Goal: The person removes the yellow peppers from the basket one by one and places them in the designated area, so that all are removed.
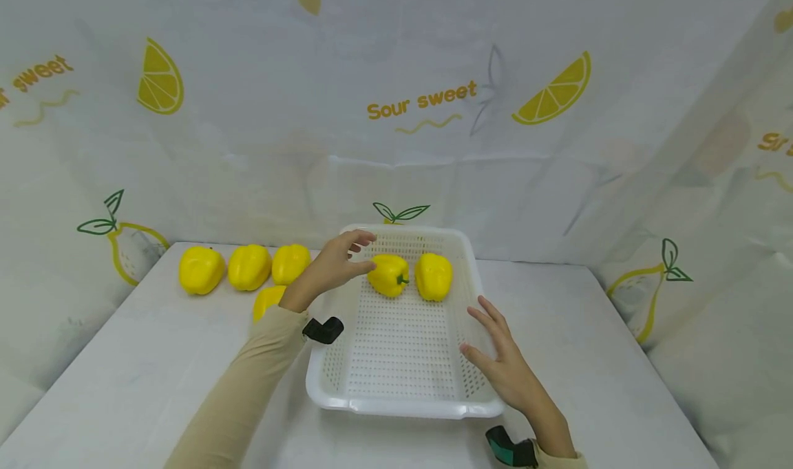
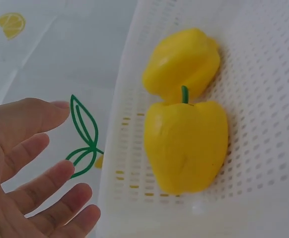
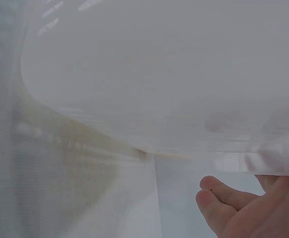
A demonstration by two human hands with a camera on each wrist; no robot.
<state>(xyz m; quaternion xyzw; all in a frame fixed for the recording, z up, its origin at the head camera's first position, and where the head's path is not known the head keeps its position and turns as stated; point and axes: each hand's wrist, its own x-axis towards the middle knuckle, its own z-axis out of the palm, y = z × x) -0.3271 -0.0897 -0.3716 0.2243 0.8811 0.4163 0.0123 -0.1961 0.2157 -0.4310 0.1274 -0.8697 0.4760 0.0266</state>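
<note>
Two yellow bell peppers lie at the far end of a white perforated plastic basket point(image 1: 399, 407). The left pepper point(image 1: 387, 276) has its green stem facing right, and the right pepper point(image 1: 434, 277) sits beside it. My left hand point(image 1: 337, 261) hovers over the basket's left rim with fingers spread and bent, close to the left pepper; in the left wrist view nothing lies between the fingers. At the basket's right side is my right hand point(image 1: 500, 359), thumb over the rim and fingers along the outer wall, relaxed and not curled round anything.
Left of the basket, yellow peppers stand on the white table point(image 1: 142, 359): a far-left one point(image 1: 202, 271), a middle one point(image 1: 250, 267), one near the basket point(image 1: 290, 264), and one partly hidden by my left wrist point(image 1: 268, 301). A printed white curtain point(image 1: 260, 145) hangs behind the table.
</note>
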